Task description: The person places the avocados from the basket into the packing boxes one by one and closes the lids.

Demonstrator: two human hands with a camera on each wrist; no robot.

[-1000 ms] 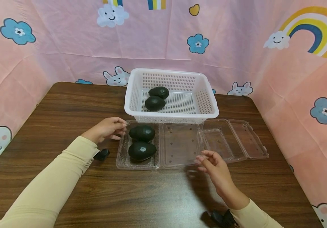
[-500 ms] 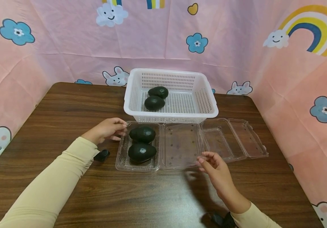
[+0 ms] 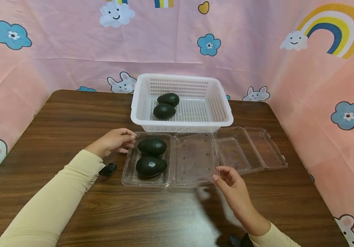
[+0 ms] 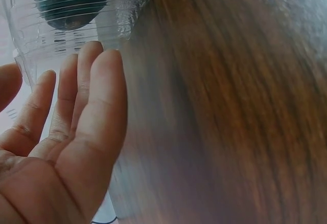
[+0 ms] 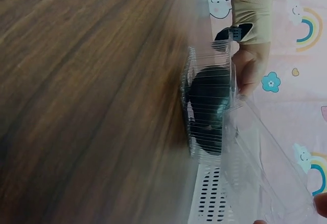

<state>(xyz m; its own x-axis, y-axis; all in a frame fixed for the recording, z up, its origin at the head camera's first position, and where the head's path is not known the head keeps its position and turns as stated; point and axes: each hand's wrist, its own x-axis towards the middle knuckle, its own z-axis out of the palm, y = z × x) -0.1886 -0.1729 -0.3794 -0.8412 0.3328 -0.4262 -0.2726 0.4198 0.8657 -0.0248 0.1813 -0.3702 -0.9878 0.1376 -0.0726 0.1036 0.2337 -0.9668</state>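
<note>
Two dark green avocados, one (image 3: 152, 147) behind the other (image 3: 151, 166), lie in the base of a clear plastic clamshell container (image 3: 129, 177). Its lid (image 3: 193, 156) is folded out to the right, and in the right wrist view it slants up from the base. My left hand (image 3: 113, 141) is at the base's back left corner, with the rim between thumb and fingers in the left wrist view. Over at the lid's front right edge, my right hand (image 3: 233, 190) pinches the plastic; thumb and fingertip barely show in the right wrist view.
A white slotted basket (image 3: 181, 124) stands behind the clamshell, holding two more avocados (image 3: 164, 111). A second clear clamshell (image 3: 241, 152) lies unfolded at the right, partly behind the lid. Patterned pink cloth (image 3: 164, 37) hangs around the wooden table (image 3: 127, 216).
The head view has shifted slightly, so the scene sits a little further left. Both hands keep their places on the clamshell, and the avocados stay where they were.
</note>
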